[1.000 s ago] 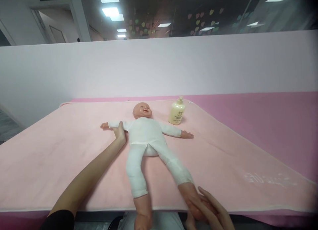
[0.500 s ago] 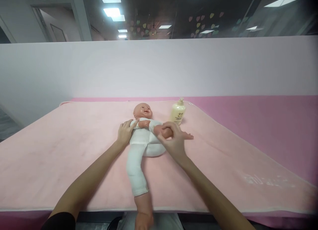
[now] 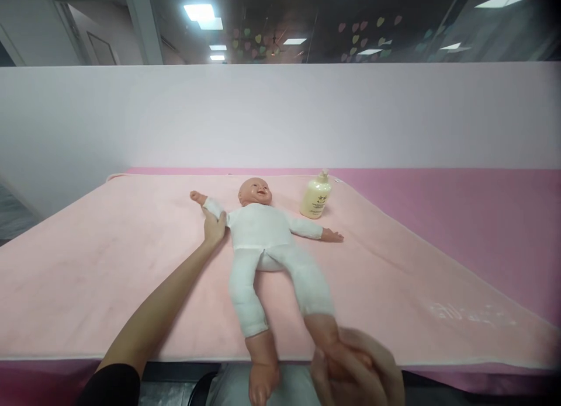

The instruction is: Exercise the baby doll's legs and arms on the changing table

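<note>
- The doll [image 3: 263,242] lies on its back in the middle of the pink blanket [image 3: 109,266], head toward the wall, feet past the near edge of the blanket.
- It wears a white suit; both arms are flung out to the sides and both legs stretch toward the camera.
- The left hand [image 3: 214,226] rests at the doll's shoulder, on the side left of the doll's head; its grip is closed loosely around the upper arm, fingers wrapped on the white sleeve.
- The right hand [image 3: 357,371] is at the doll's foot, on the side right of the doll's head; its grip is curled around the bare foot and ankle, which it holds.
- The doll's other foot hangs free over the blanket's near edge, untouched.
- A cream pump bottle [image 3: 314,197] stands upright just right of the doll's head, apart from the outstretched arm.
- The blanket covers a desk with a darker pink cover [image 3: 460,207] that shows to the right of the doll.
- A pale wall [image 3: 280,114] rises behind the doll's head.
</note>
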Tool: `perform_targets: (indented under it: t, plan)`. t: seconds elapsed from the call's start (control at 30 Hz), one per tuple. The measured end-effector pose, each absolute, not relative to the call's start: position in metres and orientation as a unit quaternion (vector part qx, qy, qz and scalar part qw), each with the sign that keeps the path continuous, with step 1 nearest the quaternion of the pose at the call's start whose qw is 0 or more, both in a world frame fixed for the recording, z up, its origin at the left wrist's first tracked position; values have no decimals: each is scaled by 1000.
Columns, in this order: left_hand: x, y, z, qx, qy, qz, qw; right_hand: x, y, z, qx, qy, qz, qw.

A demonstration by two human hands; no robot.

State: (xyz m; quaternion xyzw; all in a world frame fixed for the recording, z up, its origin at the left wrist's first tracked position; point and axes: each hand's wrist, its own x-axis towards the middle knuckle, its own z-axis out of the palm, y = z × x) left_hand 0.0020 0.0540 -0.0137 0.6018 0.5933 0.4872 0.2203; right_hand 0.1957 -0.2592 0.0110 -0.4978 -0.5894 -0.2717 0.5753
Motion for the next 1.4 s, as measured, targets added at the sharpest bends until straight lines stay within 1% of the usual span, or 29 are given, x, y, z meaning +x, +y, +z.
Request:
perform_targets:
  t: [0.07,0.13,0.17,0.3,0.37,0.4,0.47,0.57,0.6,0.63,0.7,0.8,0.87,0.9,1.0,1.03,1.1,1.2,1.3,1.4]
  plan:
    - [0,55,-15,592,585,502,236,203,-232,25,-474,-582,-302,588]
    - [1,52,-15,634,568,485,199,211,-190,43,-478,-559,-281,617]
    - [2,50,-14,670,556,465,161,214,-168,51,-500,-554,-247,618]
    - [14,37,-9,810,478,337,-37,218,-107,61,-616,-532,-21,581]
    - [16,32,-7,826,468,305,-75,217,-106,56,-637,-509,26,578]
    - [16,32,-6,815,485,309,-67,216,-115,52,-637,-500,20,586]
    - [13,33,-4,769,542,338,-17,213,-144,38,-622,-480,-43,617]
    - [7,38,-3,697,607,375,67,209,-202,11,-577,-422,-216,665]
    - [6,39,-4,683,617,383,79,208,-218,4,-552,-412,-279,670]
    - [5,40,-4,675,622,389,82,207,-230,-1,-534,-416,-314,665]
    - [6,39,-4,685,610,392,70,207,-238,2,-487,-463,-346,654]
    - [11,35,-4,778,518,356,9,207,-206,27,-444,-558,-339,613]
    - [14,33,-5,835,443,323,-45,205,-166,45,-442,-568,-328,612]
    - [15,33,-5,848,422,313,-67,204,-145,52,-462,-571,-295,611]
    - [13,34,-7,842,430,316,-80,199,-102,66,-581,-593,-139,540]
    - [12,35,-7,838,437,318,-72,197,-98,71,-600,-593,-109,526]
    - [11,38,-7,836,442,323,-45,196,-111,80,-600,-587,-109,532]
    - [10,40,-6,823,452,343,13,195,-161,87,-561,-559,-171,586]
    - [8,42,-3,794,466,381,82,196,-212,83,-528,-511,-213,644]
    - [4,44,-2,735,484,453,140,197,-227,78,-488,-492,-235,681]
